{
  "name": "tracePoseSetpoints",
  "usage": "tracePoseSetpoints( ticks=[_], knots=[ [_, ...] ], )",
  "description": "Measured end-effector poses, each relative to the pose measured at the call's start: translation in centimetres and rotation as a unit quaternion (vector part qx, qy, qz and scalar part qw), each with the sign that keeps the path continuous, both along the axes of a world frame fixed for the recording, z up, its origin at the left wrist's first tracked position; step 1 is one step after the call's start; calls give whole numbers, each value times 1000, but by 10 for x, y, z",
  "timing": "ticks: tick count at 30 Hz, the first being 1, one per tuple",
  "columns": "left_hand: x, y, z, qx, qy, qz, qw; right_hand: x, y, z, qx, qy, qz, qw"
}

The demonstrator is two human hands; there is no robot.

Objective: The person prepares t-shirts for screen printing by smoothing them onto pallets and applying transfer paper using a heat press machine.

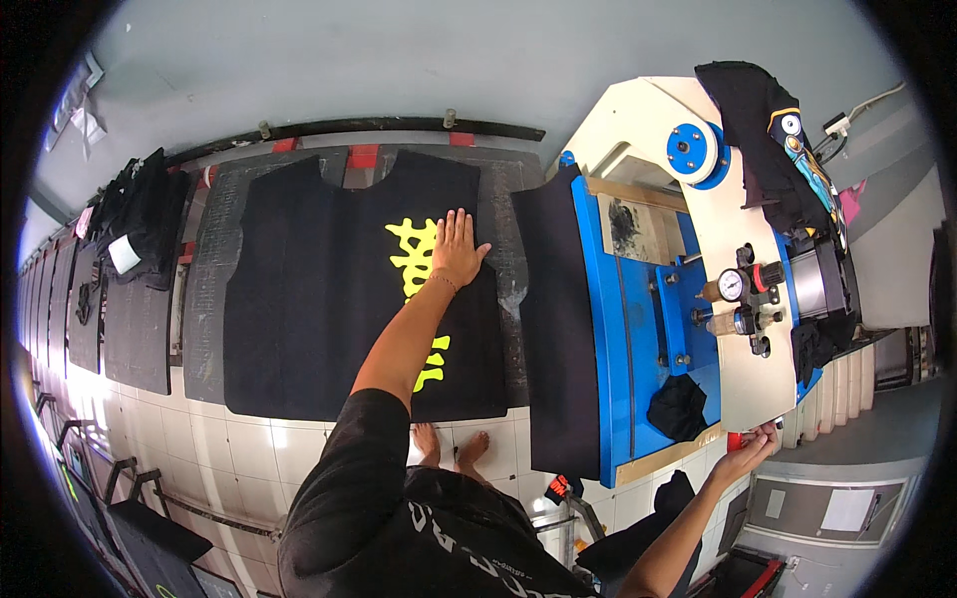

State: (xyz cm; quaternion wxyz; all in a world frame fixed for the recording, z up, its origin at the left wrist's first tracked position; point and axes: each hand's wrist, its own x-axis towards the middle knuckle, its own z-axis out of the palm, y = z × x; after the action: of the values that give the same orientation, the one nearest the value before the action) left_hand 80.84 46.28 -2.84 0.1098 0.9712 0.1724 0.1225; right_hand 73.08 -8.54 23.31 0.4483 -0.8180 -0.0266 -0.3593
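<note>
Left hand (457, 247) lies flat, fingers spread, on a printed black shirt (329, 289) at the surface's right edge; right hand (750, 450) fingers pinch the press (688, 289) corner.

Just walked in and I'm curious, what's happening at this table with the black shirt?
A person stands barefoot at a long work table. Their left hand lies flat on a black garment piece with a yellow print, spread on a dark pad. Their right hand reaches out to the near edge of a blue and cream press machine, touching something red there. More black garments are piled further along the table.
</note>
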Motion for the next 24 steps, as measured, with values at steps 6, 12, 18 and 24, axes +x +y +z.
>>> tracePoseSetpoints(
  ticks=[6,12,18,24],
  knots=[
    [-71,-88,21,-10,-27,-55,998,2,-18,-11,-12,-12,9,1000],
    [-208,-215,34,-27,72,-166,983,4,-43,-11,-65,14,85,994],
    [-255,-244,30,-177,17,-156,972,45,-102,-13,-131,-4,146,981],
    [-235,-248,27,-114,0,94,989,72,-118,2,-149,-28,199,968]
  ],
)
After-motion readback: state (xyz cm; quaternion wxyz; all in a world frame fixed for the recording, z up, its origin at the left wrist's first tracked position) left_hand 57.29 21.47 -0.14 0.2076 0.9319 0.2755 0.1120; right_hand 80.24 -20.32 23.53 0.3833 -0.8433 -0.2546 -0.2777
